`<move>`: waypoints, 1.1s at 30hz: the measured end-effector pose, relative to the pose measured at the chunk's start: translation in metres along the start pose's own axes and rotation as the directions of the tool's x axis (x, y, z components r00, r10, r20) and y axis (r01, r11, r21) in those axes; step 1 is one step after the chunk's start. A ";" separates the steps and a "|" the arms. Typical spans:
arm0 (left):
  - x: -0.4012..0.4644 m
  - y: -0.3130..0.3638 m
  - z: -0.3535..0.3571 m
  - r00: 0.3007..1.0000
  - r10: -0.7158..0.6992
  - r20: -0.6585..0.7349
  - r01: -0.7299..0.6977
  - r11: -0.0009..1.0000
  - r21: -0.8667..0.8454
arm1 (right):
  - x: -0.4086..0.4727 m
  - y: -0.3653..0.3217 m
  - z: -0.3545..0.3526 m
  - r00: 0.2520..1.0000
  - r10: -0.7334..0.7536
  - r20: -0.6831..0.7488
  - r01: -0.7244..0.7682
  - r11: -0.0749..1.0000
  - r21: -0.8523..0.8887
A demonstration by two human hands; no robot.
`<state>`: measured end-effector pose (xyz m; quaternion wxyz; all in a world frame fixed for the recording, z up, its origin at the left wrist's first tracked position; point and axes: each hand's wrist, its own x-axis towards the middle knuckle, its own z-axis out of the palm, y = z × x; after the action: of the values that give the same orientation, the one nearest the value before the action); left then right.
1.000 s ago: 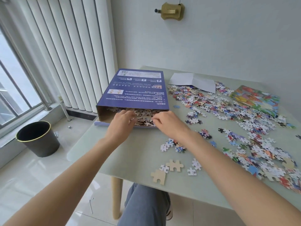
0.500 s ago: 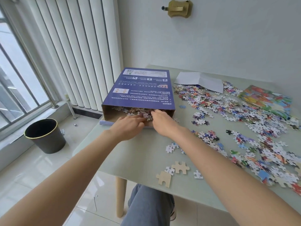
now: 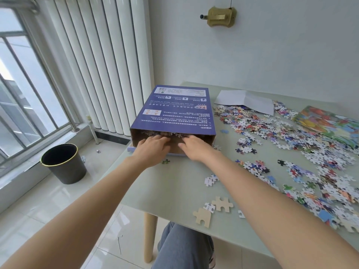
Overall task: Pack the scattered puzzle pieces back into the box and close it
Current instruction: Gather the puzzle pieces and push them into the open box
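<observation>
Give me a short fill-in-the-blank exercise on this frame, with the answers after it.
1. Both hands reach into the open end of the ____ box.
2. The black bin stands on the ____.
3. Most loose puzzle pieces lie to the ____ of the box.
4. The two large plain pieces are ____ in colour.

Answers: blue; floor; right; tan

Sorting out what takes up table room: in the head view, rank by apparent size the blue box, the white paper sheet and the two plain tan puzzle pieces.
1. Blue box
2. White paper sheet
3. Tan puzzle pieces, alike to each other, though nearest the camera.
</observation>
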<state>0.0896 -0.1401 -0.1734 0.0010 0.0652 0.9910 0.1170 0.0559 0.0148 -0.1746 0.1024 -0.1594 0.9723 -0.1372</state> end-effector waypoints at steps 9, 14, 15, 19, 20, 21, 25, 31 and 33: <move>-0.013 0.003 0.004 0.995 0.071 -0.076 -0.077 0.993 -0.086 | -0.048 0.006 0.003 0.964 -0.106 -0.244 0.091 0.993 -0.072; -0.019 0.001 -0.001 0.993 0.118 -0.028 -0.121 0.988 -0.096 | -0.055 0.008 -0.001 0.995 -0.089 0.052 0.094 0.991 -0.098; -0.020 0.001 -0.003 0.992 0.121 -0.029 -0.123 0.988 -0.098 | -0.050 0.007 -0.001 0.993 -0.079 0.083 0.086 0.992 -0.090; -0.019 0.003 -0.005 0.994 0.106 -0.032 -0.109 0.989 -0.104 | -0.030 0.000 -0.004 0.999 -0.014 0.039 0.014 1.000 0.000; -0.018 0.004 -0.005 0.994 0.098 -0.039 -0.102 0.987 -0.125 | -0.030 -0.001 -0.005 0.999 -0.035 -0.009 0.035 0.999 0.007; -0.018 0.004 -0.005 0.994 0.091 -0.054 -0.098 0.983 -0.155 | -0.035 -0.001 -0.008 0.995 -0.070 -0.066 0.070 0.997 0.010; -0.020 0.020 -0.005 0.977 0.071 -0.202 -0.129 0.948 -0.290 | -0.078 0.018 -0.017 0.895 -0.141 -0.423 0.163 0.986 0.018; -0.028 0.084 -0.003 0.931 0.156 -0.331 -0.287 0.872 -0.397 | -0.099 0.087 -0.027 0.879 0.181 -0.442 -0.145 0.983 0.115; -0.025 0.109 0.002 0.928 0.260 -0.269 -0.349 0.860 -0.373 | -0.099 0.103 -0.026 0.921 0.229 -0.315 -0.208 0.973 0.101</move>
<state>0.1282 -0.0375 -0.1500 -0.1080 0.2073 0.9149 0.3290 0.1121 0.1483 -0.1656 -0.0394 -0.0219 0.9824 -0.1810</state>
